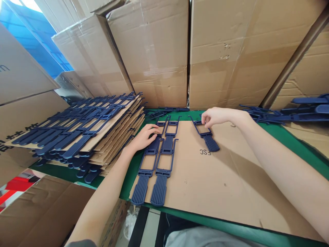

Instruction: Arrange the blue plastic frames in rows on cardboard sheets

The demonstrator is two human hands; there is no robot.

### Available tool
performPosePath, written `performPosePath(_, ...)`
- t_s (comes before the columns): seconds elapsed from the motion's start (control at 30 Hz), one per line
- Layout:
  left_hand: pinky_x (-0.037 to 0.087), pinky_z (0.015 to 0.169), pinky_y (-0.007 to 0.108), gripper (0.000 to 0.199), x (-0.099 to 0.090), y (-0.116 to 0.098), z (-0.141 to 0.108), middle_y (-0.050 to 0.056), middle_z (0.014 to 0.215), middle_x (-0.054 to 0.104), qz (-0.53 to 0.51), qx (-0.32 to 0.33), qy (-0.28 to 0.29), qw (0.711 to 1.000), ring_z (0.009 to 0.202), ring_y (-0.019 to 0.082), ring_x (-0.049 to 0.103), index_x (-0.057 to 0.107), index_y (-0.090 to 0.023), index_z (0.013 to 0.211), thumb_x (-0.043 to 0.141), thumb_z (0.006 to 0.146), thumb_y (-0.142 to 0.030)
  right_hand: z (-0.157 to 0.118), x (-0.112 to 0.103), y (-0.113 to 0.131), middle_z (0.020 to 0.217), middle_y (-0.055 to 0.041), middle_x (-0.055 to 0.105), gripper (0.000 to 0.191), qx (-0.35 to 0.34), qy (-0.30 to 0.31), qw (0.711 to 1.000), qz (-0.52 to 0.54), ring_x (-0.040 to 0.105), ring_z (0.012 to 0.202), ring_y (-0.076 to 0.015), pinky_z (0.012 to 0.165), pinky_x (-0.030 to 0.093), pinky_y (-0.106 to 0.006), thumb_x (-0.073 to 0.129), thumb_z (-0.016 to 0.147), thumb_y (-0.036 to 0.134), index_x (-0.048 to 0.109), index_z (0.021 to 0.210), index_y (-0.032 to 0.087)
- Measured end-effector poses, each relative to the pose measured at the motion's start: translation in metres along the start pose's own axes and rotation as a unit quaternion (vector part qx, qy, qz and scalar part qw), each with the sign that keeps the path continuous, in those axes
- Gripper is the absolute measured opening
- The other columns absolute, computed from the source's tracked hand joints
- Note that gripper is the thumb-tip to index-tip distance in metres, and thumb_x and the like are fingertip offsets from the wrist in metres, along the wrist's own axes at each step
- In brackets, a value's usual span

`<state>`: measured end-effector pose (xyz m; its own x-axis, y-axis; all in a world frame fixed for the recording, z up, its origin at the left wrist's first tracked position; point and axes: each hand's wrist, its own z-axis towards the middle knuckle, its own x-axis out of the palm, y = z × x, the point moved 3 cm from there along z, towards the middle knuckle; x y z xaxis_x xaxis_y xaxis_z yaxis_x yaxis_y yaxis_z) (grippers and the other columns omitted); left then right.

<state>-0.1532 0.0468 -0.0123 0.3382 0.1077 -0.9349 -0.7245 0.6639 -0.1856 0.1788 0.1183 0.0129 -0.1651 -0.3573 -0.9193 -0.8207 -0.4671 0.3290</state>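
Two columns of dark blue plastic parts, each with a ribbed paddle and a rectangular frame, lie on a flat cardboard sheet. The near pair is a left part and a right part; the upper pair overlaps their far ends. My left hand rests at the upper left part, fingers apart and partly over its frame. With bent fingers, my right hand pinches the frame of a separate blue plastic part, which lies tilted on the sheet. Its fingertips are partly hidden.
At left stands a layered stack of cardboard sheets with rows of blue parts. More loose blue parts lie at far right and along the back. Large cardboard boxes wall off the back of the green table.
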Motion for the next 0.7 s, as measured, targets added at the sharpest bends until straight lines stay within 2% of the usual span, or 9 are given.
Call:
performPosePath(0.07,0.037,0.107,0.041,0.028,0.0,-0.001,0.0,0.009,0.122,0.054,0.0,0.0,0.0,1.0,0.121,0.022,0.048,0.064,-0.021,0.105,0.038,0.094,-0.025,0.003,0.013,0.007,0.085,-0.0057,0.07,0.014,0.015,0.078,0.996,0.035,0.067,0.077,-0.0232,0.062,0.05,-0.029,0.065,0.071,0.026,0.064,0.084,0.02)
performPosePath(0.13,0.037,0.107,0.041,0.028,-0.001,-0.001,0.0,0.008,0.121,0.054,0.001,-0.001,0.001,1.0,0.121,0.022,0.048,0.064,-0.021,0.105,0.038,0.094,-0.025,0.007,0.024,0.015,0.082,-0.0058,0.07,0.017,0.007,0.117,0.99,0.075,0.066,0.07,-0.0211,0.058,0.049,-0.027,0.065,0.073,0.029,0.063,0.086,0.019)
performPosePath(0.23,0.037,0.107,0.041,0.028,-0.001,-0.002,0.001,0.009,0.121,0.055,0.001,-0.001,0.003,1.0,0.121,0.022,0.048,0.065,-0.021,0.104,0.039,0.094,-0.025,0.016,0.034,0.03,0.083,-0.0059,0.07,0.023,-0.058,0.097,0.99,0.084,0.065,0.064,-0.0189,0.057,0.048,-0.026,0.066,0.073,0.032,0.063,0.091,0.018)
performPosePath(0.33,0.037,0.107,0.041,0.028,-0.001,-0.001,0.001,0.008,0.12,0.055,0.0,0.0,0.006,1.0,0.122,0.023,0.048,0.065,-0.021,0.105,0.04,0.094,-0.025,0.02,0.038,0.044,0.089,-0.0055,0.071,0.02,-0.12,0.066,0.988,0.074,0.066,0.072,-0.0191,0.063,0.048,-0.027,0.063,0.077,0.032,0.065,0.091,0.018)
performPosePath(0.43,0.036,0.108,0.042,0.028,0.0,0.0,0.001,0.009,0.121,0.055,-0.002,-0.002,0.007,1.0,0.122,0.023,0.047,0.065,-0.02,0.106,0.04,0.094,-0.026,0.02,0.039,0.052,0.09,-0.0052,0.071,0.018,-0.132,0.046,0.988,0.065,0.066,0.08,-0.0198,0.07,0.048,-0.027,0.061,0.079,0.029,0.066,0.091,0.017)
performPosePath(0.57,0.036,0.108,0.041,0.028,0.0,-0.002,0.001,0.009,0.121,0.055,-0.004,-0.004,0.007,1.0,0.122,0.023,0.048,0.064,-0.019,0.105,0.04,0.094,-0.027,0.018,0.037,0.055,0.088,-0.0046,0.071,0.016,-0.134,0.02,0.989,0.056,0.066,0.081,-0.0189,0.07,0.047,-0.026,0.059,0.079,0.025,0.066,0.091,0.017)
performPosePath(0.7,0.033,0.111,0.041,0.033,0.0,-0.002,0.0,0.01,0.131,0.05,-0.011,-0.019,-0.001,1.0,0.128,0.023,0.044,0.057,-0.019,0.122,0.04,0.096,-0.031,0.016,0.035,0.058,0.088,-0.0047,0.071,0.013,-0.133,0.004,0.99,0.037,0.065,0.082,-0.0193,0.07,0.047,-0.026,0.059,0.08,0.025,0.065,0.089,0.018)
